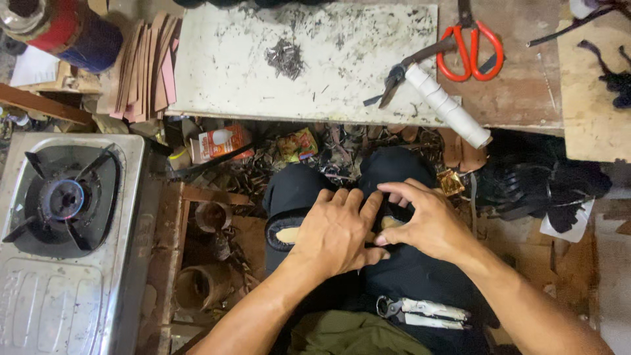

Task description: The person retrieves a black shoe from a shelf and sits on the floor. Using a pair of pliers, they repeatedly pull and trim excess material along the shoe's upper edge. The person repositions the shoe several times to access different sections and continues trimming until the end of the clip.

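pliers point(424, 313) near hands, stove point(66, 230) left

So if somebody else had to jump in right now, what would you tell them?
Left hand: flat, fingers spread, pressing the black shoe piece on the lap.
Right hand: fingertips pinching and pressing the same piece beside it.
A tan inner layer shows at the piece's left edge.
Pliers lie on the lap; scissors, a white roll and nails sit on the bench.
The gas burner looks lit.
Done and left: cannot tell.
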